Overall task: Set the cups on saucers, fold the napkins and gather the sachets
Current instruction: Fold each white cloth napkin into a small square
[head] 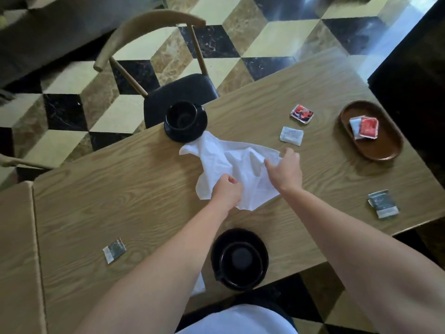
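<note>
- Both cups look done: the far cup [182, 116] sits on its saucer [186, 131] at the far edge of the surface [120, 194], and the near cup [241, 261] sits on its saucer [240, 237] close to the person.
- The napkin [231, 165] in the middle of the surface is still crumpled and unfolded; one corner touches the far saucer. This looks like the step in hand.
- A second white napkin [199, 284] peeks out under the left forearm beside the near saucer; whether it is folded I cannot tell.
- Sachets are only partly gathered: two lie in the brown tray [385, 150] at the right, a red one [368, 128] overlapping a pale one [354, 125].
- Still loose on the surface: a red sachet [302, 114], a white sachet [291, 135], a dark one near the right edge [382, 203] and a dark one at the left [114, 250].
- Left hand [226, 189]: fingers curled in, pinching the napkin's near part.
- Right hand [286, 168]: fingers bent, thumb and forefinger pinching the napkin's right edge.
</note>
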{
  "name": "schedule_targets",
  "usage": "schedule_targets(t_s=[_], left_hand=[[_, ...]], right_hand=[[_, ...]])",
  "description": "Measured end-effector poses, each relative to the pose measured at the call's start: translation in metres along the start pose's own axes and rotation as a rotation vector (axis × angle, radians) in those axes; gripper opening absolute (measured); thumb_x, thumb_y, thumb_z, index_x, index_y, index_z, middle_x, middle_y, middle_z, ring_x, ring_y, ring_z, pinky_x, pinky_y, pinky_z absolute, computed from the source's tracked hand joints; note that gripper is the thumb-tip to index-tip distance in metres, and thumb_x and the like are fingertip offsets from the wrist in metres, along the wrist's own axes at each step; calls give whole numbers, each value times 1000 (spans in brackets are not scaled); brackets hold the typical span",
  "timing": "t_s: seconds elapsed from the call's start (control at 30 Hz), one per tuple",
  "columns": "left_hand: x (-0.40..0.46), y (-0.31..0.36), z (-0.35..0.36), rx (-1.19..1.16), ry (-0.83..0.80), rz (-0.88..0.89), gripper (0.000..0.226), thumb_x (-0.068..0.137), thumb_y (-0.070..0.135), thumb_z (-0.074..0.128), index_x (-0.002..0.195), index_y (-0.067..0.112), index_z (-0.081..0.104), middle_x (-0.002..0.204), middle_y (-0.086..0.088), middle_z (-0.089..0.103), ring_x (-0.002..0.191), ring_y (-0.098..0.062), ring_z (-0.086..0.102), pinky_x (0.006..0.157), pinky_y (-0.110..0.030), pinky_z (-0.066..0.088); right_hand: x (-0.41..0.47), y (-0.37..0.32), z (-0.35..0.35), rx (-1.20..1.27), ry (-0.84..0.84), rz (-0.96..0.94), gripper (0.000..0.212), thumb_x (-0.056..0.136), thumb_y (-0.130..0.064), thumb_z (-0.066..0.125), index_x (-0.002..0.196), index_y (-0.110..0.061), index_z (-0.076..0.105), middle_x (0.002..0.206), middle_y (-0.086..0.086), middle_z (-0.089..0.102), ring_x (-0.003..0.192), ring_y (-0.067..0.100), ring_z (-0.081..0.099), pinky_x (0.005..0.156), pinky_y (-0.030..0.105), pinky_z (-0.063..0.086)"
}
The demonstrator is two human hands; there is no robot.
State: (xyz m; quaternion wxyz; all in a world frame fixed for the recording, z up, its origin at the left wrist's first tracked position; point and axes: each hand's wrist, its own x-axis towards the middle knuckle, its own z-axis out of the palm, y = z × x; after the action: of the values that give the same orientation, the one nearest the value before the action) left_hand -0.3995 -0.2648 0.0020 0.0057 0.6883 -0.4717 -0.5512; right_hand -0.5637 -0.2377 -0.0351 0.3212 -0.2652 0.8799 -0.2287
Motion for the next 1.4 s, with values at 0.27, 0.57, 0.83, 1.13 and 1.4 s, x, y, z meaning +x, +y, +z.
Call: schedule_targets(t_s=[0.27,0.57,0.83,1.13,1.4], left_hand=[[14,29,-6,-171,-50,-51,23,88,39,55,97,18,56,94,-6,66,74,-21,69,63,-31,58],[11,31,-40,-440,59,-174,76,72,37,82,133,8,48,122,-9,62,99,-28,68,70,-41,60],[-14,-13,-88,-541,133,-132,49,86,26,69,128,3,58,113,-11,67,89,-25,66,58,-30,45],[-125,-26,-154,-1361,-174,62,7,89,11,65,83,9,62,67,-5,66,60,-19,67,61,-29,57],[-214,-94,-233,-973,-152,472,13,85,29,71,77,23,80,75,3,74,67,-10,67,55,-20,49]], right_hand=[[17,-24,4,-148,-166,-268,18,91,-16,56,96,-7,72,97,12,66,98,34,62,73,36,44],[-107,-40,-2,-74,-253,-837,11,95,-21,67,101,-16,75,91,4,60,73,27,67,57,39,52],[-200,-41,7,-65,-243,-857,15,89,-18,66,103,-20,64,88,-7,56,59,25,58,55,36,47],[-302,-83,22,752,-715,-229,46,92,-60,58,107,-18,70,89,11,72,75,18,68,57,27,50],[-354,-182,30,851,-585,-322,61,82,-66,67,96,-7,75,103,10,77,102,21,73,77,26,58]])
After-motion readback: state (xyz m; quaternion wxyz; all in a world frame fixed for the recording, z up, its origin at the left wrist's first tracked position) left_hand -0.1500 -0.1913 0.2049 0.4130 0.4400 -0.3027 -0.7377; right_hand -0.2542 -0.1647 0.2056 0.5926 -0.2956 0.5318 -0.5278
